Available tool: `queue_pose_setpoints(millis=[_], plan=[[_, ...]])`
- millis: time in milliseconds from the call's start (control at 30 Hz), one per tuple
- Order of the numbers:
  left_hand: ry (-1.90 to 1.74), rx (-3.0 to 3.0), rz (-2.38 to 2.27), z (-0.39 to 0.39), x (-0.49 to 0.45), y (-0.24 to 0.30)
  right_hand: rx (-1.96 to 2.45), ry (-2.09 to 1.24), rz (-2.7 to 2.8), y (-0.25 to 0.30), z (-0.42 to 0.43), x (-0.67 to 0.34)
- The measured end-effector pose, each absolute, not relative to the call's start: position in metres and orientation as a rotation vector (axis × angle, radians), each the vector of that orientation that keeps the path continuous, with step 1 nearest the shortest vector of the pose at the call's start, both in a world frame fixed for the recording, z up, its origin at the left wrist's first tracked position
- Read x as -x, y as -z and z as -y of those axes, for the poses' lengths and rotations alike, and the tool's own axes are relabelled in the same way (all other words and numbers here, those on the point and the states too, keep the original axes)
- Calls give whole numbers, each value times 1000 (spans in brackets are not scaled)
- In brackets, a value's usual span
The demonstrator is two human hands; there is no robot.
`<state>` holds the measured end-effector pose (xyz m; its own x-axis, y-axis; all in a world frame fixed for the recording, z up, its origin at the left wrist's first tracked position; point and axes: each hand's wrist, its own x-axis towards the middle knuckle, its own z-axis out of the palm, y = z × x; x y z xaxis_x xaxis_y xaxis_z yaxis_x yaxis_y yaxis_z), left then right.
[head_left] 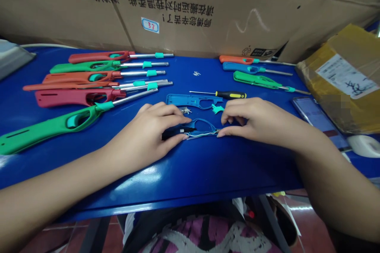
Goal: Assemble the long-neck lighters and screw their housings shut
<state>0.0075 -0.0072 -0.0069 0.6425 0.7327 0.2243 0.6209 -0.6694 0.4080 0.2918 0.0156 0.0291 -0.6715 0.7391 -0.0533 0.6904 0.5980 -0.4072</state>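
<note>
My left hand [151,130] is closed over the rear of an opened blue lighter body [204,126] lying on the blue table [192,174]; a black part pokes out between its fingers. My right hand [252,120] pinches the front end of the same body, where thin wires run along it. Just behind lies the other blue shell half [190,99], with a small teal trigger piece [217,108] and a small metal part [185,110] beside it. A black-and-yellow screwdriver [230,95] rests behind my right hand.
Several long red and green stick lighters [89,83] lie in rows at the left. Three more lighters [255,73] lie at back right. Large cardboard boxes [190,8] wall the back. A phone [319,120], a yellow parcel [341,79] and a white roll [363,145] sit at the right.
</note>
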Motion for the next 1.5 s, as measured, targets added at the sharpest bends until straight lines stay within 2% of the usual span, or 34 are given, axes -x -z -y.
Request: queue_pose_setpoints(millis=[200,367,767,1100,1500], plan=[[-534,-2578,-1097,9,-8,6,1139,-753,2618,-33,-15,-290],[-535,-2563,-1108,9,-9,6,1279,-933,2592,-27,-16,-287],[-587,-2526,-1069,6,-9,1,1400,-1082,2434,-20,-15,-283],[-584,-2503,-1060,7,-10,-7,1015,-834,2653,-27,-6,-281],[-533,-2367,-1123,10,-10,-2,1046,-740,2699,-17,-6,-276]])
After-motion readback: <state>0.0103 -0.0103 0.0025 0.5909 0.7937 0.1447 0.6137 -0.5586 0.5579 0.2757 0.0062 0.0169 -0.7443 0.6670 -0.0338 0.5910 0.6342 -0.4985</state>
